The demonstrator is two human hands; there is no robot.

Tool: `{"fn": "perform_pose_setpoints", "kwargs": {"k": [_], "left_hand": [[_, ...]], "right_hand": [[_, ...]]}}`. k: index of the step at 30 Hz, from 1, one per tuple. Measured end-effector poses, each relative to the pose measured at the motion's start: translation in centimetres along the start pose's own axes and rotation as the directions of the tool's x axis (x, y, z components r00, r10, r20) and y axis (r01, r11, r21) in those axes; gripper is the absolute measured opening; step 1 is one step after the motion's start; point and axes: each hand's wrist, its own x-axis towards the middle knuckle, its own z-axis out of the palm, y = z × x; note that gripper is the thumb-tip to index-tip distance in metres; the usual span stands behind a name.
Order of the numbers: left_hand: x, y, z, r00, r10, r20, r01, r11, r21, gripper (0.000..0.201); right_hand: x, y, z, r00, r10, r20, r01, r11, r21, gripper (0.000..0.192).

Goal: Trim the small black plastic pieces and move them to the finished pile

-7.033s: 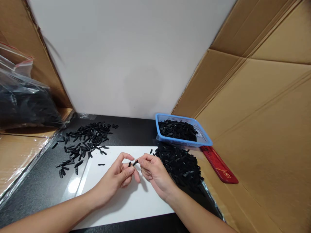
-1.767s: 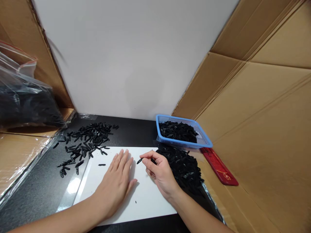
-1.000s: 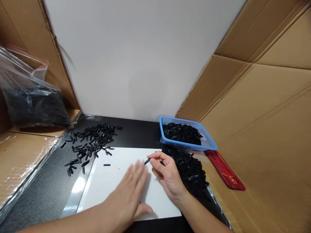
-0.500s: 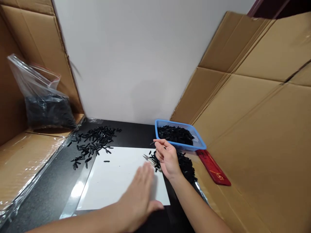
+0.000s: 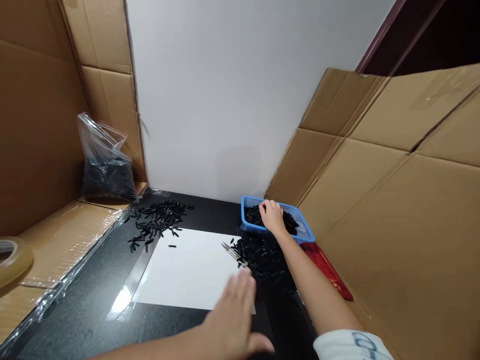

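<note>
My right hand (image 5: 272, 216) reaches into the blue basket (image 5: 305, 231) at the back right, fingers curled down onto the black pieces (image 5: 256, 215) heaped inside; I can't tell whether it is gripping any or just resting on them. My left hand (image 5: 234, 322) lies open and flat, palm down, at the near edge of the white sheet (image 5: 187, 270), holding nothing, probably steadying the sheet or me as I lean forward. A bigger pile of the same black pieces (image 5: 262, 257) sits just in front of the basket, spilling along the sheet's right edge, close for easy picking. Small metal tweezers (image 5: 232, 252) lie on the sheet touching that pile. Another scatter of black pieces (image 5: 157, 222) lies well apart at the sheet's far left on the black table (image 5: 75, 320), kept separate. A clear bag (image 5: 105, 162) of dark pieces stands in the left corner against cardboard walls (image 5: 393, 200). A tape roll (image 5: 13, 257) shows at far left, and a red flat thing (image 5: 328, 270) lies beside the basket.
</note>
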Motion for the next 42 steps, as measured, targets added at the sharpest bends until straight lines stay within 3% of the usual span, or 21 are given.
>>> {"fn": "perform_pose_setpoints", "kwargs": {"k": [2, 3, 4, 5, 6, 7, 9, 10, 11, 13, 15, 18, 21, 25, 31, 35, 40, 42], "left_hand": [[-0.4, -1.0, 0.5, 0.971, -0.212, -0.113, 0.225, 0.966, 0.125, 0.097], [-0.7, -1.1, 0.9, 0.962, -0.24, -0.129, 0.257, 0.956, 0.143, 0.098], [-0.9, -0.8, 1.6, 0.974, -0.197, -0.114, 0.211, 0.969, 0.128, 0.102], [-0.9, -0.1, 2.2, 0.995, -0.079, -0.059, 0.083, 0.993, 0.081, 0.1], [-0.9, 0.8, 2.8, 0.996, 0.094, 0.004, -0.094, 0.995, 0.023, 0.089], [-0.8, 1.7, 2.9, 0.969, 0.243, 0.035, -0.242, 0.97, -0.016, 0.07], [-0.4, 2.3, 1.6, 0.916, 0.4, 0.031, -0.399, 0.917, -0.027, 0.052], [-0.2, 1.7, 0.1, 0.914, 0.406, 0.02, -0.405, 0.914, -0.009, 0.051], [0.1, 0.3, -2.0, 0.943, 0.333, 0.015, -0.333, 0.943, 0.019, 0.053], [0.5, -4.5, -6.8, 0.999, -0.032, -0.001, 0.032, 0.985, 0.17, 0.046], [1.2, -10.6, -11.3, 0.964, -0.249, -0.09, 0.263, 0.936, 0.232, 0.044], [2.3, -18.3, -15.2, 0.899, -0.407, -0.165, 0.438, 0.854, 0.282, 0.046], [3.2, -21.7, -16.3, 0.894, -0.425, -0.141, 0.447, 0.834, 0.323, 0.038], [4.0, -22.4, -16.3, 0.928, -0.37, -0.046, 0.362, 0.862, 0.354, 0.033], [3.0, -21.7, -16.3, 0.94, -0.332, 0.081, 0.29, 0.9, 0.325, 0.026], [1.7, -20.2, -16.4, 0.96, -0.27, 0.072, 0.241, 0.93, 0.279, 0.02], [0.7, -18.5, -16.4, 0.974, -0.224, 0.037, 0.217, 0.966, 0.137, 0.016], [0.6, -17.7, -16.2, 0.971, -0.239, -0.009, 0.239, 0.969, 0.054, 0.014]], "right_hand": [[-0.1, 0.3, 0.1, 0.999, -0.025, 0.023, 0.027, 0.998, -0.061, 0.013], [-0.1, 0.3, 0.2, 0.999, -0.037, 0.034, 0.04, 0.996, -0.083, 0.013], [0.0, 0.3, 0.4, 0.998, -0.047, 0.04, 0.051, 0.994, -0.1, 0.013], [0.0, 0.2, 0.5, 0.998, -0.057, 0.039, 0.061, 0.992, -0.114, 0.014], [0.0, 0.0, 0.6, 0.997, -0.067, 0.033, 0.07, 0.99, -0.126, 0.015], [-0.1, -0.2, 0.8, 0.997, -0.079, 0.023, 0.082, 0.987, -0.135, 0.015], [-0.6, -0.8, 0.8, 0.993, -0.117, 0.006, 0.117, 0.982, -0.145, 0.016], [-1.1, -1.1, 0.7, 0.99, -0.144, 0.0, 0.143, 0.979, -0.146, 0.015], [-1.7, -1.4, 0.5, 0.985, -0.174, -0.004, 0.172, 0.975, -0.144, 0.015], [-3.3, -1.9, 0.1, 0.972, -0.235, -0.013, 0.232, 0.964, -0.131, 0.015], [-5.1, -2.4, 0.0, 0.957, -0.288, -0.025, 0.284, 0.953, -0.109, 0.016], [-7.6, -3.7, 0.7, 0.939, -0.341, -0.05, 0.338, 0.939, -0.065, 0.018], [-9.3, -5.4, 2.2, 0.916, -0.398, -0.058, 0.398, 0.917, -0.015, 0.017], [-10.5, -6.9, 3.8, 0.881, -0.473, -0.03, 0.474, 0.88, 0.043, 0.018], [-11.9, -6.6, 4.4, 0.835, -0.549, -0.032, 0.548, 0.824, 0.144, 0.021], [-12.7, -6.9, 4.4, 0.797, -0.604, -0.013, 0.598, 0.786, 0.159, 0.02], [-13.3, -8.2, 5.0, 0.622, -0.778, 0.09, 0.758, 0.627, 0.179, 0.02], [-13.4, -8.7, 5.5, 0.647, -0.755, 0.108, 0.706, 0.646, 0.29, 0.018]]}}
